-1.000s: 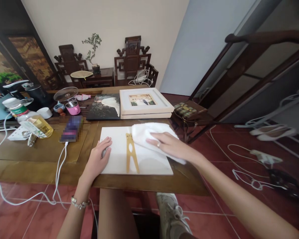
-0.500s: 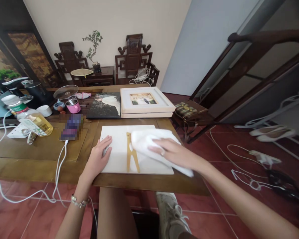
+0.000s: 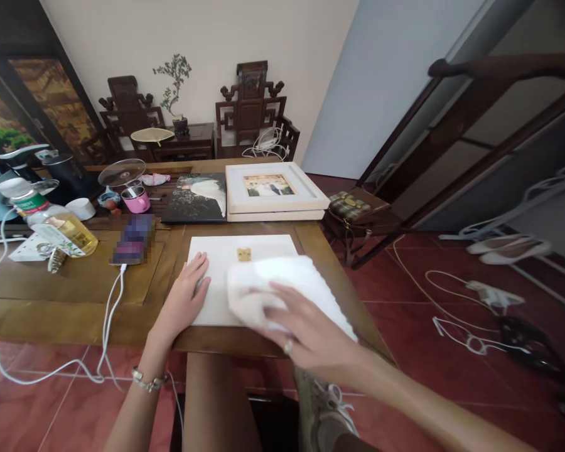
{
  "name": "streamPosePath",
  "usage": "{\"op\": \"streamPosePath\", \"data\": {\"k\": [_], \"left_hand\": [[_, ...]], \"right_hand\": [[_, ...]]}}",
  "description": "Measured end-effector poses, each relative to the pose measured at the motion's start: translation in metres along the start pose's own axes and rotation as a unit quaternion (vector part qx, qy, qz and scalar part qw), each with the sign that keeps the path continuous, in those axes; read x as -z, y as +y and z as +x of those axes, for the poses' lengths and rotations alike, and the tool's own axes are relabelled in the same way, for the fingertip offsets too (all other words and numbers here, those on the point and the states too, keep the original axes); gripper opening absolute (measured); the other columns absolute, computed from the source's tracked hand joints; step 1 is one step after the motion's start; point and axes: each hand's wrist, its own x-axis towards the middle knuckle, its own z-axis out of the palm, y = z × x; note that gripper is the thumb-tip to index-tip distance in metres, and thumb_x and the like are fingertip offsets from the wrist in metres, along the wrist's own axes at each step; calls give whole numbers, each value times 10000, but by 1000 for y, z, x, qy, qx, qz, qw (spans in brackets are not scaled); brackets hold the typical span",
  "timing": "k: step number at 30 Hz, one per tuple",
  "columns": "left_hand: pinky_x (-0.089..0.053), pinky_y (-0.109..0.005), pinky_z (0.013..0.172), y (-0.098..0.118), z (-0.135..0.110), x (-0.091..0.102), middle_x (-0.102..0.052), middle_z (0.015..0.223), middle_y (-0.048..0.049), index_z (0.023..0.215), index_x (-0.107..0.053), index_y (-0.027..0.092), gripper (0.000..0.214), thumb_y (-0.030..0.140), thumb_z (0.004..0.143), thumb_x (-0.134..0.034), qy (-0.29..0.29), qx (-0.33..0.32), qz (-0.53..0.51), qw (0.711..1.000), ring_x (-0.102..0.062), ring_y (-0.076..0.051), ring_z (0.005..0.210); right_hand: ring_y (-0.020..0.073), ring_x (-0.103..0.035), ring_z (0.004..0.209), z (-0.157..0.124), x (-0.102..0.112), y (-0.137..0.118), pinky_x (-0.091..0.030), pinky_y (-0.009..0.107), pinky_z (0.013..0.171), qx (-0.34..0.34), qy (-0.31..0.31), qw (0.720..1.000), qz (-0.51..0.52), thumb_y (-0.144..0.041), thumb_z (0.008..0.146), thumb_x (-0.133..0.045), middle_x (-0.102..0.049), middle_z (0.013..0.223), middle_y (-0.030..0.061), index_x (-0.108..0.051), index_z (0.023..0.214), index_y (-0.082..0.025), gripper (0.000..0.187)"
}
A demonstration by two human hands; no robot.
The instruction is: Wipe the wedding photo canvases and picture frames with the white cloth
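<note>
A white board (image 3: 210,245) with a tan piece (image 3: 243,254) on its face lies flat at the table's front edge; it looks like the back of a picture frame with its stand. My left hand (image 3: 191,292) rests on the board's left side, fingers stretched out and holding nothing. Bunched under my right hand (image 3: 301,326) is a white cloth (image 3: 287,276), gripped in the fingers and pressed over the board's middle and right. The cloth covers most of the tan piece, leaving only its top end visible.
Behind the board lie a dark photo panel (image 3: 198,198) and a pale framed photo (image 3: 277,210). To the left are a phone (image 3: 132,238) on a white cable, an oil-coloured bottle (image 3: 68,232), a pink cup (image 3: 135,201) and a power strip (image 3: 28,248).
My right hand has swept the cloth left and toward me across the board, so the tan piece's legs are now covered. My left hand stays in place.
</note>
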Motion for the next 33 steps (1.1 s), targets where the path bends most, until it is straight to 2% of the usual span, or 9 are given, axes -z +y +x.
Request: {"op": "streamPosePath", "data": {"k": [3, 5, 9, 13, 16, 19, 24, 29, 33], "left_hand": [[-208, -472, 1162, 0, 0, 0, -418, 1462, -138, 1345, -488, 135, 453, 300, 934, -393, -2, -1, 2, 1000, -305, -232, 1400], [-205, -478, 1162, 0, 0, 0, -415, 1465, -133, 1348, -484, 142, 451, 299, 936, -389, -3, 0, 4, 1000, -305, -231, 1400], [-208, -477, 1161, -1, 0, 0, -420, 1462, -132, 1351, -483, 147, 453, 304, 936, -388, -2, -2, 8, 1000, -315, -231, 1396], [-207, -464, 1164, -1, 0, 1, -429, 1456, -131, 1345, -491, 142, 451, 305, 936, -391, -3, 1, 7, 1000, -322, -225, 1393], [-203, -458, 1166, -1, 0, 1, -433, 1451, -139, 1339, -495, 122, 455, 304, 935, -393, -2, 3, 7, 1000, -325, -222, 1392], [-200, -455, 1167, -1, 1, 0, -431, 1451, -146, 1340, -492, 106, 462, 303, 935, -389, -1, 4, 9, 1000, -324, -220, 1393], [-202, -467, 1165, -2, 1, 0, -414, 1460, -153, 1350, -477, 96, 468, 279, 933, -370, -10, -1, 14, 1000, -317, -223, 1396], [-201, -468, 1165, -2, 0, 1, -410, 1464, -149, 1354, -472, 103, 463, 270, 936, -363, -13, -7, 10, 1000, -306, -219, 1401], [-205, -466, 1164, -2, 0, 0, -412, 1462, -155, 1351, -474, 87, 464, 268, 944, -340, -14, -7, 19, 1000, -311, -220, 1399]], "right_hand": [[248, -457, 1246, -15, 3, -14, -283, 446, 1088, 50, -52, 997, 33, -152, 839, -503, -570, 1315, 57, -671, 998, -241, 248], [256, -479, 1213, -11, 7, -10, -335, 442, 1051, 52, -64, 995, 48, -186, 865, -502, -605, 1253, 72, -670, 1006, -229, 224], [265, -569, 989, 29, 13, 22, -450, 400, 854, -14, -33, 999, 31, -366, 955, -404, -664, 976, 104, -659, 966, -190, 310], [238, -589, 817, 80, 17, 55, -438, 355, 780, -33, 16, 999, 11, -407, 968, -373, -652, 825, 67, -622, 831, -186, 360], [246, -587, 811, 95, 13, 60, -437, 364, 770, -47, 40, 998, -1, -377, 968, -374, -643, 804, 74, -609, 819, -177, 342], [268, -586, 923, 82, 2, 46, -420, 434, 882, -24, 54, 998, -25, -297, 949, -400, -662, 944, 108, -626, 900, -169, 264], [222, -578, 1078, 30, -17, 1, -251, 474, 1108, 71, 44, 996, -11, -132, 879, -439, -679, 1059, 83, -629, 942, -186, 207], [209, -493, 1229, 2, -20, -23, -267, 455, 1108, 133, 13, 991, 18, -144, 857, -480, -644, 1185, 104, -626, 942, -197, 176], [235, -576, 1030, 19, -14, -12, -400, 435, 965, 102, 41, 994, -20, -208, 900, -463, -672, 1012, 101, -638, 924, -199, 178]]}}
